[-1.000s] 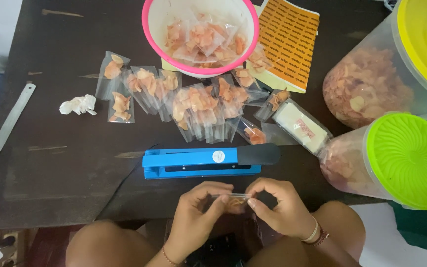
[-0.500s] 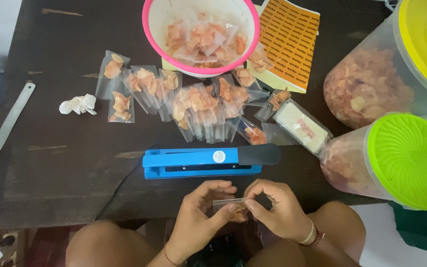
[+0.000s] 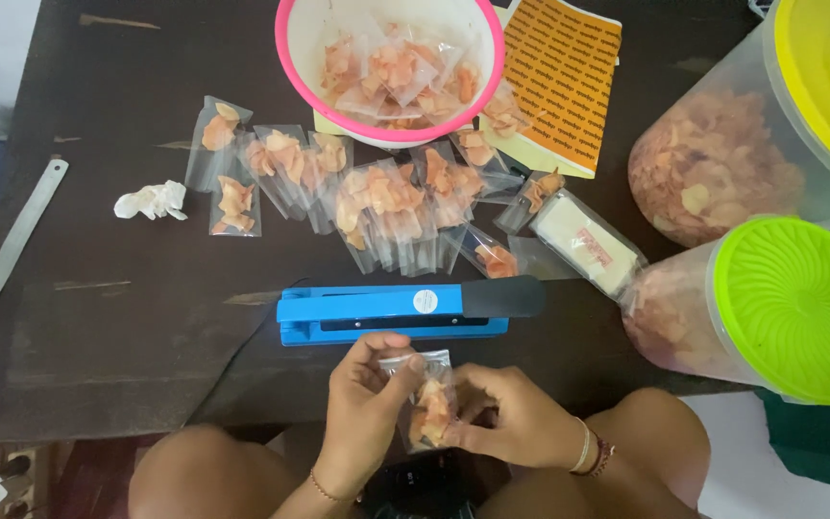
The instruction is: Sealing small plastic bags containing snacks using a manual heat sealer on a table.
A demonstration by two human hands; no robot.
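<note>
— Judging by its look, how will the small clear pouch (image 3: 427,402) handle?

— Very little weight is suggested: thin, limp plastic film, slippery to the touch, with a few orange-pink chips inside that are probably crushed easily. It is best taken by the empty film at the top edge or along the sides, so that the chips are not squeezed.

— How is it held at the left?

— The left hand (image 3: 365,415) is seen with thumb and forefinger pressed together on the upper left corner of the pouch; the other fingers are curled loosely behind it. The grip is a narrow pinch, not a full clasp.

— And at the right?

— The right hand (image 3: 513,423) is closed around the lower right side of the pouch, the fingertips laid against the film beside the chips. How hard it is pressed cannot be told.

— Where is the pouch placed?

— It is held upright over the lap, just below the near edge of the dark tabletop (image 3: 127,317) and just in front of the blue heat sealer (image 3: 405,312), which is shut and not touched. Farther back, filled pouches (image 3: 367,197) are spread before a pink-rimmed bowl (image 3: 391,62); at the right, two big jars of chips are stood, one with a green lid (image 3: 799,308).
</note>
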